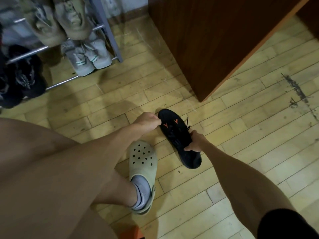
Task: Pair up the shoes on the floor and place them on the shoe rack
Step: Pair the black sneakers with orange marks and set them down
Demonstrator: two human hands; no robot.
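From the head camera I see my left hand (148,121) pinching the toe of a black sneaker with orange marks (177,135), while my right hand (196,141) clamps its middle. I judge this is to lift it level from the wooden floor (241,135). Only one black sneaker shows here. The shoe rack (110,31) already holds two beige sneakers (58,19), two grey sneakers (88,56) and some dark shoes (20,75), too blurred to count.

A sneaker (179,137) is held between the left hand (148,122) at its far end and the right hand (196,141) at mid-length, above the floor (241,118). The shoe rack (51,49) is located far left, a cabinet (215,40) far right.
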